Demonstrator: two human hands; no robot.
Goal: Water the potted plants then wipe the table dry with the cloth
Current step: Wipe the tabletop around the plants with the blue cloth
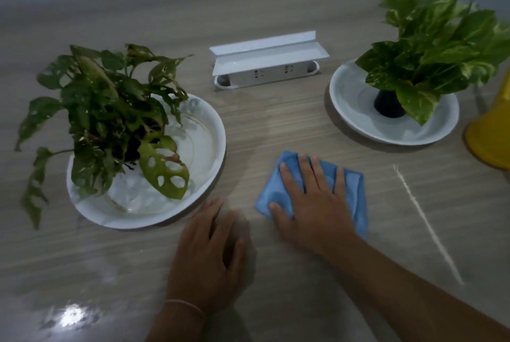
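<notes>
Under flat, open right hand (314, 203): folded cloth (350, 190), pressed not gripped. Left hand (209, 256) empty, spread on table (276, 126). Wet sheen lies leftward.

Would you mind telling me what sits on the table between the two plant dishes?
In the head view, a white pop-up socket box sits between the left dish and right dish, toward the back; nearer, bare table.

Wood-grain table (276, 126), glossy and wet near its front-left corner.
On it: two white plates (209, 148) (356, 110), a white socket box (266, 65) mid-back, a blue cloth (350, 187), a yellow object (491, 137) at the right edge.
</notes>
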